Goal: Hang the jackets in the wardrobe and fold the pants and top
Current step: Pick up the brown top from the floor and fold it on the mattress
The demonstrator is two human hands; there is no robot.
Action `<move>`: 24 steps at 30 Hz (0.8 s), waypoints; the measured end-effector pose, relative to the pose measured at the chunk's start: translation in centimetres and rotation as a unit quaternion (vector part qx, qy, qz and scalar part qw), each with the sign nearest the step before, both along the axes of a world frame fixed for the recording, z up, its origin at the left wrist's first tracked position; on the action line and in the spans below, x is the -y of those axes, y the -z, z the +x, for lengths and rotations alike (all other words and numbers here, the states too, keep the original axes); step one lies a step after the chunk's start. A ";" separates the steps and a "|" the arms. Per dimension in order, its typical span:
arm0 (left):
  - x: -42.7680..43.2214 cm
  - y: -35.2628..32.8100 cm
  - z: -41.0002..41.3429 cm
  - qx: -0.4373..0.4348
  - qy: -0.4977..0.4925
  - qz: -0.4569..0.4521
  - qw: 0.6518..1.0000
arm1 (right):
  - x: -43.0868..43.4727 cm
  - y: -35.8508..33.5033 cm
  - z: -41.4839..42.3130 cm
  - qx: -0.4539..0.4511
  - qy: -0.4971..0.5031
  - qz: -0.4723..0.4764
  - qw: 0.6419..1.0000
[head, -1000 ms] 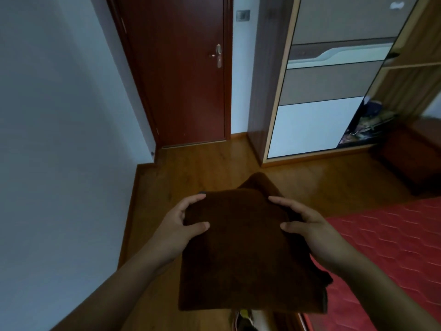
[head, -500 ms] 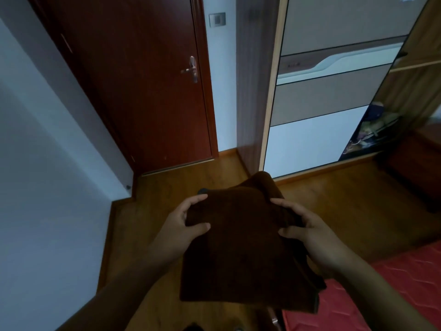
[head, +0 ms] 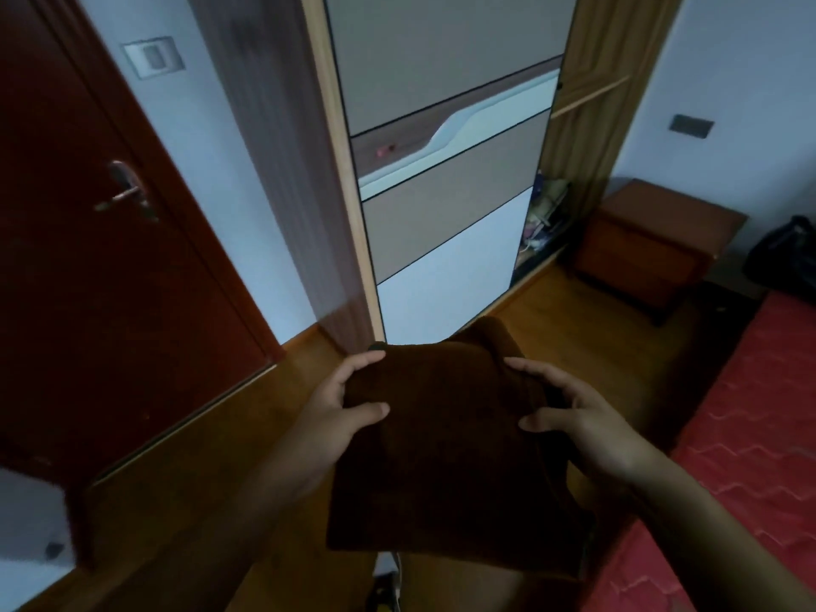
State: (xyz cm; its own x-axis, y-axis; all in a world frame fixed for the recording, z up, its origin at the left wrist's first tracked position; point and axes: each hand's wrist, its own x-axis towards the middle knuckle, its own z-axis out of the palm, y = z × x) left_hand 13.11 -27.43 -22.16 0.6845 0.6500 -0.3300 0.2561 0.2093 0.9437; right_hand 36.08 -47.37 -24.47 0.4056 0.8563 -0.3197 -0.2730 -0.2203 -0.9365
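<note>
A folded dark brown garment [head: 446, 452] is held in front of me above the wooden floor. My left hand [head: 338, 413] grips its left edge, thumb on top and fingers underneath. My right hand [head: 578, 417] grips the right edge the same way. Ahead stands the wardrobe [head: 441, 178], its sliding door with grey and white panels covering the left part. The right part [head: 569, 148] is open, showing a rail and some clutter at the bottom.
A dark red door [head: 101, 240] is on the left. A brown bedside cabinet [head: 653, 245] stands right of the wardrobe, with a black bag [head: 786, 254] beyond it. The red bed cover [head: 746, 443] fills the lower right. Bare wooden floor [head: 212, 470] lies between.
The view has swung to the right and closer to the wardrobe, so the door slid left and the cabinet came into sight. Both hands keep the same hold on the brown garment.
</note>
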 end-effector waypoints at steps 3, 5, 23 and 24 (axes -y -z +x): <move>-6.0 -0.1 5.5 0.001 0.055 0.007 0.998 | -3.7 0.0 3.3 -0.002 0.061 -0.005 0.998; -9.3 -0.2 9.4 -0.004 0.097 0.013 0.995 | -5.2 -0.2 5.2 -0.014 0.109 -0.009 0.994; -13.7 1.4 49.2 -0.026 0.329 -0.017 0.944 | -4.0 0.2 31.1 -0.034 0.366 0.014 0.930; -13.5 1.3 51.5 -0.029 0.325 -0.018 0.945 | -4.0 0.0 33.7 -0.034 0.362 0.011 0.932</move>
State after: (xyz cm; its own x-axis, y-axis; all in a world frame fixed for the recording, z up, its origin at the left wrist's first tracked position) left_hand 64.61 -13.90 -23.46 0.9159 0.0861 -0.3920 0.3917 0.0215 0.9198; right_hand 69.77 -43.41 -24.48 0.8584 0.3733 -0.3520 -0.4019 0.0628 -0.9135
